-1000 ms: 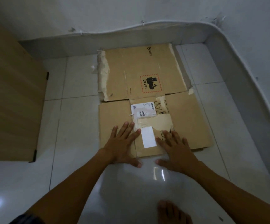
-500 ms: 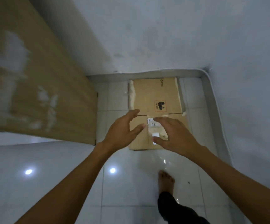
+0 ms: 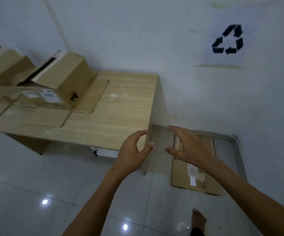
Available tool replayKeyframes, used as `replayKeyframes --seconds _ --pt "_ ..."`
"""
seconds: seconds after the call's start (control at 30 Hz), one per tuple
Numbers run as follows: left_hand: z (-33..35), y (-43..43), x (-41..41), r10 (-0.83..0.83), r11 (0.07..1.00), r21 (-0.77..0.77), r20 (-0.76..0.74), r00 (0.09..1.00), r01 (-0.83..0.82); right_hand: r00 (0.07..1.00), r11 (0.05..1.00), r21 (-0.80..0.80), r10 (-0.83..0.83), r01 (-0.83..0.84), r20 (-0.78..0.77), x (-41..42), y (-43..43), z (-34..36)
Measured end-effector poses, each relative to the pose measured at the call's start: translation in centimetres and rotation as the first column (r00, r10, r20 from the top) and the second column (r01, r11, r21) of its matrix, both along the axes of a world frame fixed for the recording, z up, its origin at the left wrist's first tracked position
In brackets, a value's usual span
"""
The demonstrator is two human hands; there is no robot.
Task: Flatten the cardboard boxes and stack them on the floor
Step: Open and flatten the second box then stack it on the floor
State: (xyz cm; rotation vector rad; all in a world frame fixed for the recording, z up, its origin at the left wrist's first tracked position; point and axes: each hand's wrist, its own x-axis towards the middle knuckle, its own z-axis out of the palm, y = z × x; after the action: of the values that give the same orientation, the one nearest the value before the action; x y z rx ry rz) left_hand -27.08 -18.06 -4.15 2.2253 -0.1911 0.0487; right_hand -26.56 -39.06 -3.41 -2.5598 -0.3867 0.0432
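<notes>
A flattened cardboard box (image 3: 199, 176) with white labels lies on the white floor in the corner, to the right of the table. On the wooden table (image 3: 120, 113) at the left stand upright cardboard boxes (image 3: 66, 77) with open flaps (image 3: 35, 114) spread around them. My left hand (image 3: 132, 154) and my right hand (image 3: 187, 147) hang in the air off the table's right end, above the floor. Both are empty, with fingers curved and apart.
A sheet with a black recycling sign (image 3: 228, 40) is taped to the right wall. A grey skirting (image 3: 240, 154) runs around the corner. A bare foot (image 3: 198, 220) stands on the glossy tiles at the bottom.
Both hands have lifted off the flattened box on the floor. The view has risen and swung left, so the table top with its boxes now shows.
</notes>
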Motion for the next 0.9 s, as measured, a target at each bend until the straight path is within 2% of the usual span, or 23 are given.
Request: replayKeyframes --seconds 0.17,0.37,0.6,0.9 --pt "5.5 10.7 -5.1 0.033 0.999 0.038 0.110 0.993 -0.037 0.997 0.999 -0.008 0.053 -0.053 0.047 -4.2 10.1 4.4" --pt "9.1 21.0 -6.7 0.104 0.985 0.123 0.107 0.989 -0.117 0.981 0.986 -0.050 0.164 -0.160 0.101 -4.4 18.3 7.4" --pt "7.1 30.5 -3.6 0.169 0.971 0.179 -0.031 0.985 -0.161 0.964 0.970 -0.075 0.240 -0.233 0.114 1.4 27.5 6.8" --pt "6.2 42.0 7.0 0.245 0.941 0.264 -0.095 0.965 -0.213 0.954 0.956 -0.065 0.291 -0.287 0.066 13.9 39.6 5.6"
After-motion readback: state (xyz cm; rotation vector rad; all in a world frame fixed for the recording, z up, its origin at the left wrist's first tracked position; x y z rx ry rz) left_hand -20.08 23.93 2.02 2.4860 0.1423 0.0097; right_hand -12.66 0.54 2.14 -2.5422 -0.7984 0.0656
